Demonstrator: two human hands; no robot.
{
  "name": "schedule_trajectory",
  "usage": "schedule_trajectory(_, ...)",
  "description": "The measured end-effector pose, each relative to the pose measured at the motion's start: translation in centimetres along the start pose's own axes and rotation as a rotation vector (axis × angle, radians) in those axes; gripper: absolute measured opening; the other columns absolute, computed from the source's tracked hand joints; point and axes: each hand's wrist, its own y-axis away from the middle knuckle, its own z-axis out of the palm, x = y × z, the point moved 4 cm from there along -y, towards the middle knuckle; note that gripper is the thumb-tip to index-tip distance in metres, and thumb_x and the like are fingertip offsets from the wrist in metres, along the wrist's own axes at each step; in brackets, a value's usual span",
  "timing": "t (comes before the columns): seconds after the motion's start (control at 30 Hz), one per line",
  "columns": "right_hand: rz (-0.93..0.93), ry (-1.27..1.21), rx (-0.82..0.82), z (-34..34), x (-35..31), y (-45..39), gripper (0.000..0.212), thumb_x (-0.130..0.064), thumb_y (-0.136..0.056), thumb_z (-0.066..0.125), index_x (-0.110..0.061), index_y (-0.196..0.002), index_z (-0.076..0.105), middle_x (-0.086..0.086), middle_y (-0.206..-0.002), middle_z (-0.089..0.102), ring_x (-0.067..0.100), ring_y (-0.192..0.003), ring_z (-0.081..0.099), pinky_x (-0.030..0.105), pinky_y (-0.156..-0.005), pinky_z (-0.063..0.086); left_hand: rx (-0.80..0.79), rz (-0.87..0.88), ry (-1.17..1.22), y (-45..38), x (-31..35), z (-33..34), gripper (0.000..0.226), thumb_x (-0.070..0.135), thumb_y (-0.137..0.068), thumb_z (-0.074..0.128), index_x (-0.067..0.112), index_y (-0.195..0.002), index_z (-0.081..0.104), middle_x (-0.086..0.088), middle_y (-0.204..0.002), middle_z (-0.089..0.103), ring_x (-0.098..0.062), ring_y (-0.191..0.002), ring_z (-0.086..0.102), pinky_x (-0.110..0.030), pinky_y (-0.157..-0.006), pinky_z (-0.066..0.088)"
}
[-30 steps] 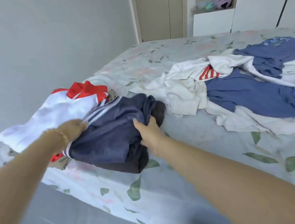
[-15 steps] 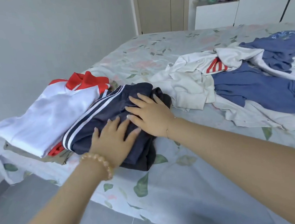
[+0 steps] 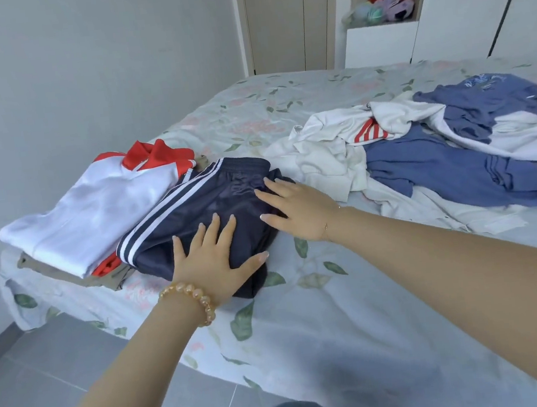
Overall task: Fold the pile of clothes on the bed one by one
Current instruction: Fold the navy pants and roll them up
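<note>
Head view: unfolded pile [image 3: 422, 159] lies beside navy shorts [image 3: 202, 217].

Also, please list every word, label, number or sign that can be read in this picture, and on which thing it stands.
None can be read.
Folded navy striped shorts: tone-on-tone mark near the waistband, too blurred to read.
Crumpled blue shirt: pale print, too small to read.
</note>
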Motion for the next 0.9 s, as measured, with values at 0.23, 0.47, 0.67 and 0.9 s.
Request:
schedule_trajectory(0.23,0.114,0.087,0.032,-4.4,6.9,13.3,0.060,-0.049,-0.100,0.035,-0.031,-0.154,0.015,-0.002,-0.163,0.001,0.018,-0.149,0.004,0.033,-0.120,0.007,0.146,0.231,0.012,0.7,11.4,-3.1,0.091,0.076,-0.069,0.000,0.037,-0.151,-0.003,0.003,-0.162,-0.006,-0.021,-0.149,0.004,-0.050,-0.118,0.004)
schedule_trajectory(0.47,0.362,0.167,-0.011,-7.0,15.5,27.3,0.057,-0.045,-0.100,0.041,-0.031,-0.152,0.024,-0.002,-0.163,0.006,0.018,-0.149,0.010,0.033,-0.117,0.014,0.087,0.463,-0.003,0.3,25.5,-1.8,0.080,0.067,-0.085,0.022,0.038,-0.150,-0.013,0.002,-0.159,-0.020,-0.021,-0.148,0.001,-0.047,-0.119,0.006)
schedule_trajectory(0.67,0.616,0.112,-0.187,-4.5,20.7,36.7,0.060,-0.047,-0.101,0.036,-0.030,-0.154,0.015,-0.002,-0.163,0.004,0.017,-0.149,0.008,0.030,-0.117,0.013,0.007,0.519,0.143,0.4,35.4,1.6,0.070,0.051,-0.094,0.041,0.034,-0.152,0.007,0.002,-0.161,-0.004,-0.021,-0.146,0.010,-0.043,-0.117,0.016)
schedule_trajectory(0.9,0.754,-0.067,-0.136,2.2,23.3,39.5,0.075,-0.073,-0.084,0.000,-0.041,-0.152,-0.007,-0.010,-0.162,-0.011,0.013,-0.148,-0.014,0.045,-0.120,-0.009,-0.050,0.453,0.187,0.0,39.9,7.1,0.057,0.043,-0.097,0.039,0.025,-0.149,0.023,-0.002,-0.159,0.015,-0.021,-0.145,0.015,-0.039,-0.117,0.013)
